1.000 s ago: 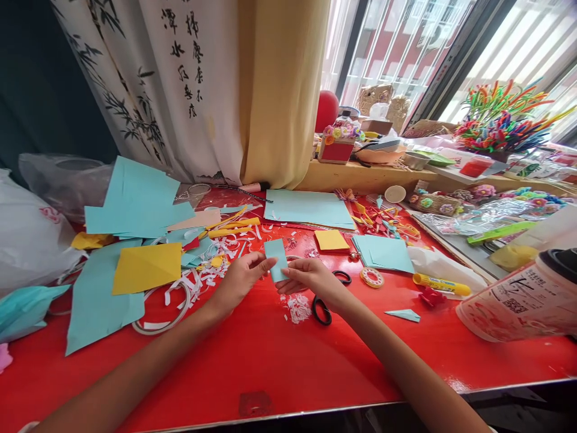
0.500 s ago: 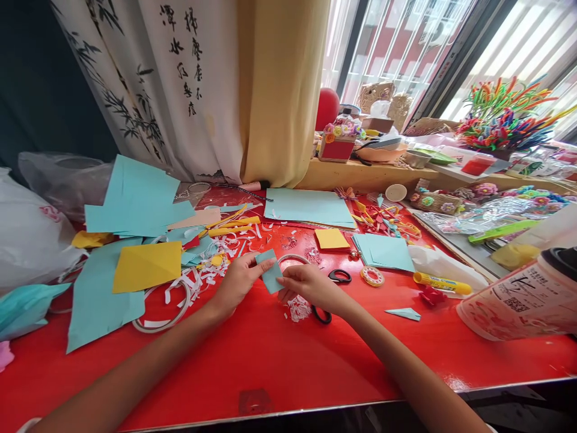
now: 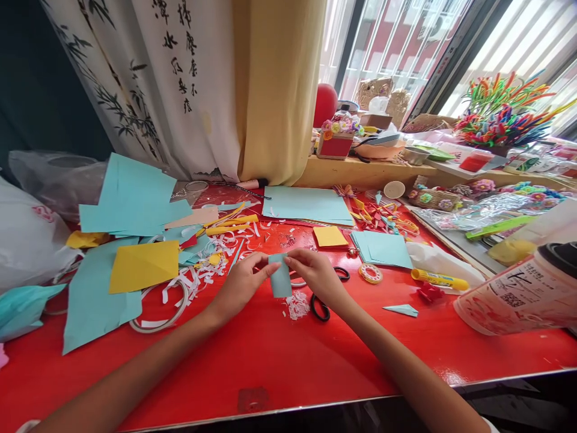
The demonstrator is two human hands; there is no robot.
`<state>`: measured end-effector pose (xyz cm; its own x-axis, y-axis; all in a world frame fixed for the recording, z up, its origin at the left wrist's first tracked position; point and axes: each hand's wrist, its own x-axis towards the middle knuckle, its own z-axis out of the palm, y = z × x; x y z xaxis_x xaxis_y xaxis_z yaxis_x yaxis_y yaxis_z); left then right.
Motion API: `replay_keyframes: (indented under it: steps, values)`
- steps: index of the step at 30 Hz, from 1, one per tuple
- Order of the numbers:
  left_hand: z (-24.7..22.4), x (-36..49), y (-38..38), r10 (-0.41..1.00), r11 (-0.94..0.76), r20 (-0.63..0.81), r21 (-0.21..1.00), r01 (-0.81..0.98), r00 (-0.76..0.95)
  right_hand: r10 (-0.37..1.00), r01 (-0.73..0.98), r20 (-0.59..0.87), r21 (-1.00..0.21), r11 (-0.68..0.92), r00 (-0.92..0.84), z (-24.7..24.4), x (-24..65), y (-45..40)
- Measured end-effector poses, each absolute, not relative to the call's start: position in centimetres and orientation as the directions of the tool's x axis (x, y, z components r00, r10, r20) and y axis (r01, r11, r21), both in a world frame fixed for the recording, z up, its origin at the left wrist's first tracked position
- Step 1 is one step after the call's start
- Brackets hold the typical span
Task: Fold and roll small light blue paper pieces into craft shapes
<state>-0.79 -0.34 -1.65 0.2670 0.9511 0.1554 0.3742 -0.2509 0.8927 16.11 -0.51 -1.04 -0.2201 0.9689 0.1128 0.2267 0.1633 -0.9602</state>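
Observation:
Between my hands is a small light blue paper [image 3: 281,280], a narrow upright rectangle above the red table. My left hand [image 3: 243,281] pinches its upper left edge between thumb and fingers. At the top right corner, my right hand [image 3: 315,275] grips the same paper with bent fingertips. Black-handled scissors [image 3: 320,308] lie partly hidden under my right hand. A small heap of white paper shreds [image 3: 297,305] sits just below the blue paper. Part of a tape roll shows behind my right fingers.
Blue sheets [image 3: 135,198], a yellow sheet [image 3: 145,267] and a white ring [image 3: 158,325] lie left. Further right are a yellow pad [image 3: 330,237], blue squares [image 3: 383,249], a glue stick [image 3: 439,279], a folded blue piece [image 3: 401,310] and a large cup [image 3: 509,291].
The blue paper has turned from slanted to nearly upright. My right hand has moved up to its top corner, and my left hand has shifted slightly right.

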Motion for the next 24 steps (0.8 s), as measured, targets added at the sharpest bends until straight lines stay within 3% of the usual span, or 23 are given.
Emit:
replay_keyframes:
  steps: [10,24]
  values:
    - [-1.22,-0.97,-0.62,0.966,-0.205,0.137,0.922,0.329,0.218,0.974,0.16,0.089,-0.979,0.124,-0.209,-0.65,15.95,-0.73]
    - [-1.03,-0.86,-0.79,0.971,-0.175,0.107,0.93,0.324,0.215,0.968,0.259,0.077,-0.956,0.139,-0.237,-1.42,15.84,-0.75]
